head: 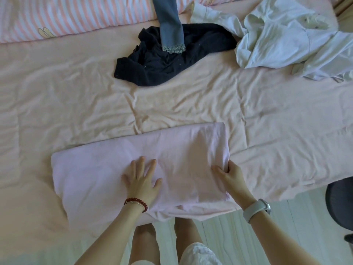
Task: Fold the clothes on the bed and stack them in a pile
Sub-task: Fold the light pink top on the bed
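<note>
Two hands down on one pale pink garment (172, 155), folded into a rough rectangle in the lower middle of the frame, near edge hanging slightly over the side of the bed (267, 121). Left hand (142, 178) flat on top of it, fingers straight and spread, pressing the cloth a bit left of centre. Red bead bracelet (136, 202) on that wrist. Right hand (232, 175) at the garment's right edge, thumb on top and fingers tucked under, pinching the fold there. Pale watch band (256, 210) on that wrist.

Still unfolded, up top: dark navy garment (172, 67) crumpled in the upper middle, with a grey-blue trouser leg with a frayed hem (171, 29) lying across it and running out of the top of the frame. Just right of those, a rumpled white garment (286, 41) filling the upper right corner, touching the navy one at its edge. All well apart from the pink piece.

Peach-pink wrinkled cover over the whole bed. Striped pink-and-white pillow (66, 16) in the upper left. Pale wooden floor (238, 236) along the bottom, bare legs and white shorts (198, 254) at bottom centre, part of a dark chair (340, 203) at the lower right edge.
</note>
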The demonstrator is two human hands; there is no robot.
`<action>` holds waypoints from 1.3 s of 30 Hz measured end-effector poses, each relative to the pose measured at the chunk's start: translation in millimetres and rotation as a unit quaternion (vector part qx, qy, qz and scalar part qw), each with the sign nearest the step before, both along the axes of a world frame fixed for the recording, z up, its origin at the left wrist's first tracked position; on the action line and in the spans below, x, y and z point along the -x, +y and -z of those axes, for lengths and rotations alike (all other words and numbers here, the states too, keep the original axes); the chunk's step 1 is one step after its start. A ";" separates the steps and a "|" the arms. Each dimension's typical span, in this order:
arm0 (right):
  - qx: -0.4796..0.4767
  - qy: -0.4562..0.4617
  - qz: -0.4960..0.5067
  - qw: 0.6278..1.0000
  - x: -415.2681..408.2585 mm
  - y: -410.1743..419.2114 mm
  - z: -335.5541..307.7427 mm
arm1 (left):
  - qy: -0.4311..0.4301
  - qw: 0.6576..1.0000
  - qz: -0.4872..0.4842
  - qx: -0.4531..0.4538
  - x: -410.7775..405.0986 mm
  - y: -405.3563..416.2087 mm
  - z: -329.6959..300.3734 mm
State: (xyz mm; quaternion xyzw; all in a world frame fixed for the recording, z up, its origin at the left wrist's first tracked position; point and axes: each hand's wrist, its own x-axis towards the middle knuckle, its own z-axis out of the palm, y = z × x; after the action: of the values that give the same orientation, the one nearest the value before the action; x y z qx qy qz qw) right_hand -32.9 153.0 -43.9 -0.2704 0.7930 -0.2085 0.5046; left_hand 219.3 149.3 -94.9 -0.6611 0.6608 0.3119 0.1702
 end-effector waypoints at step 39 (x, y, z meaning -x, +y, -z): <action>0.102 0.129 -0.557 0.814 -286.2 57.1 -4.4 | 0.202 0.846 -0.494 -0.010 -199.5 76.8 -27.5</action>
State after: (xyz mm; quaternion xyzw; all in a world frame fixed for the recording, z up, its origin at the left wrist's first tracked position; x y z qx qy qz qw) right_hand 253.3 210.1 -39.6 -0.7403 0.5386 0.0649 0.3971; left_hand 418.8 226.1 -67.5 -0.8206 0.2639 0.4879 -0.1373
